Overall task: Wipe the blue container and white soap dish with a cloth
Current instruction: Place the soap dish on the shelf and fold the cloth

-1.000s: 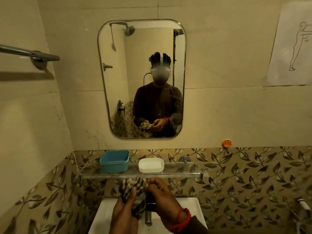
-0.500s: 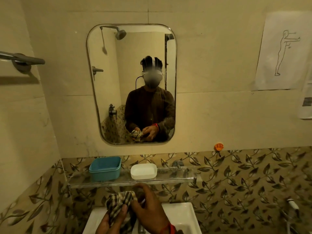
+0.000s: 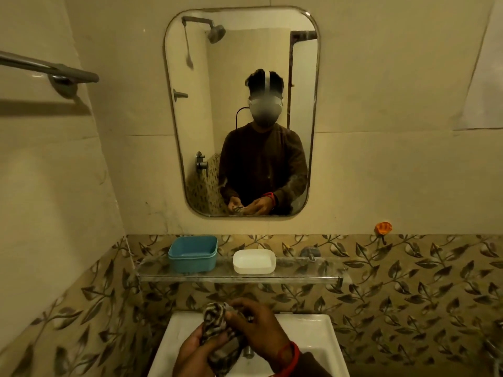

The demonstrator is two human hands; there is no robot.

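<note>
Steel rail (image 3: 49, 69): upper left of the frame, fixed to the pale side wall and running out past the left edge.
Leaf tiles (image 3: 408, 289): a brown-and-grey band across the lower half of the frame, under the plain cream wall.
Glass shelf (image 3: 313, 273): clear, mounted on the leaf tiles just below centre, above the basin.
Blue container (image 3: 193, 254): open-topped, on the left part of the shelf, below the mirror's lower left corner.
Left hand (image 3: 194, 352): bottom centre, fingers curled round the lower part of the cloth, gripping it.
Cloth (image 3: 217, 338): checked, dark and pale, bunched between the two hands over the basin.
Mirror (image 3: 242, 110): rounded, upper centre; it reflects a person in a dark top with both hands together on the cloth, and a shower head behind.
White soap dish (image 3: 254, 261): on the shelf just right of the blue container, a small gap between them.
Right hand (image 3: 258, 327): bottom centre, closed over the cloth's top right, red band on the wrist.
White basin (image 3: 307, 333): bottom centre, beneath the hands.
Orange hook (image 3: 383, 228): right of centre, at the top edge of the leaf tiles.
Paper sheet (image 3: 484, 83): upper right, stuck to the wall.
</note>
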